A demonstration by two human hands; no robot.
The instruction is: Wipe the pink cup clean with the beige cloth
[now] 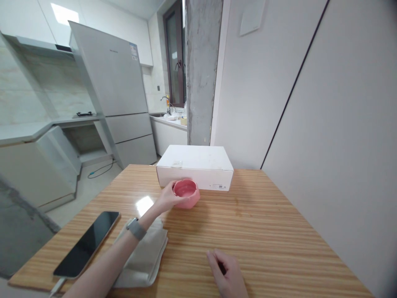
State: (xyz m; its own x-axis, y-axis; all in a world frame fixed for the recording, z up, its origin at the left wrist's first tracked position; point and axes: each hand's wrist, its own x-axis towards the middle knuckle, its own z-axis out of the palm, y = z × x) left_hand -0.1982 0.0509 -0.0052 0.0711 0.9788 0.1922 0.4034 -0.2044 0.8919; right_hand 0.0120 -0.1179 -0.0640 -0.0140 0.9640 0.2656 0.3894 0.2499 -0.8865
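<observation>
My left hand reaches out over the wooden table and grips a pink ashtray by its left side, thumb at the near side. The ashtray has faceted walls and a thick rim. It is upright, just in front of a white box; whether its base touches the tabletop I cannot tell. A grey-banded watch is on my left wrist. Beneath that forearm lies a folded light-grey cloth. My right hand rests near the table's front edge, fingers curled in, with nothing visible in it.
A dark-screened phone lies at the table's left, with a white charging cable plugged in. The wooden table runs close to a white wall on the right. Beyond it stand a grey fridge and a concrete pillar.
</observation>
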